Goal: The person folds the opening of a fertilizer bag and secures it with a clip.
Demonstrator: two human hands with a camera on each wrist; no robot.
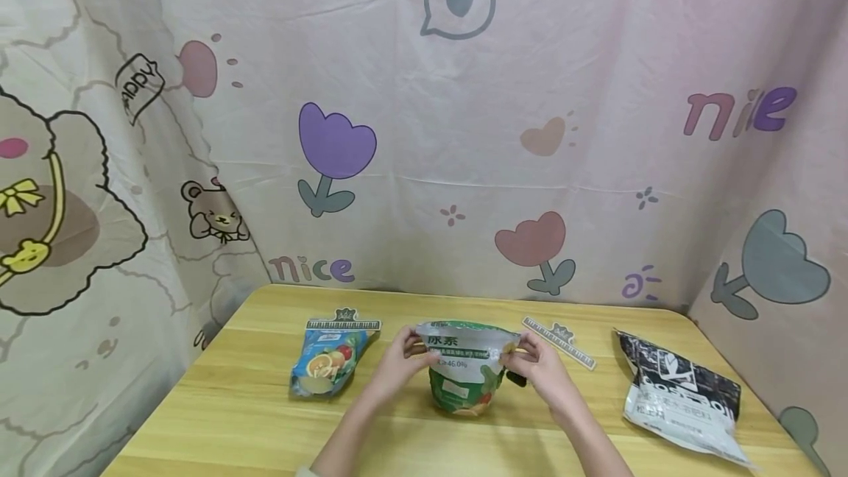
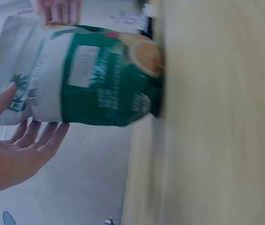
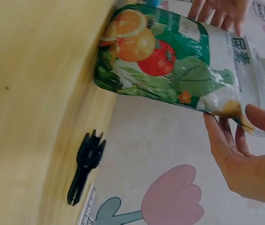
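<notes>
Standing upright in the middle of the wooden table, one green-and-white bag, gripped near its top by the left hand and the right hand, thumbs in front. To the right: one black pronged tool near it, one piano-key strip farther back, one black-and-white bag well apart. To the left: one blue bag, a second piano-key strip at its far end.

Light is soft and even, the left wrist view blurred.
</notes>
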